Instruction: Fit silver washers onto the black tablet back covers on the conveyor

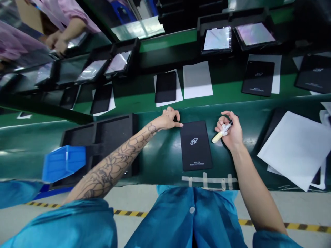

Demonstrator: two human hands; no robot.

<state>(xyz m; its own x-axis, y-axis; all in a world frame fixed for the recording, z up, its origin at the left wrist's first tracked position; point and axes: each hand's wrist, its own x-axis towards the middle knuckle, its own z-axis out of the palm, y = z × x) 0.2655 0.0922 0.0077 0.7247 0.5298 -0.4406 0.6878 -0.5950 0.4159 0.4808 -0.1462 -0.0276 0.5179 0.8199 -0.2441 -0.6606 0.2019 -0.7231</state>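
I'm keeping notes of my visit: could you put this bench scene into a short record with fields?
Left hand: thumb at the upper-left corner of a black tablet
Right hand: holding a pen-like tool with a yellowish end
Black tablet: lying flat, logo side up
Left side: blue bin overlapping a black tray
Right side: large white sheet

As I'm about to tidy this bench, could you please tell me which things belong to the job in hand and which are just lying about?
Job in hand:
central black tablet, left hand at its corner
pen-like tool in the right hand

Seemingly lying about:
blue bin
black tray
white sheet on the right-hand pile
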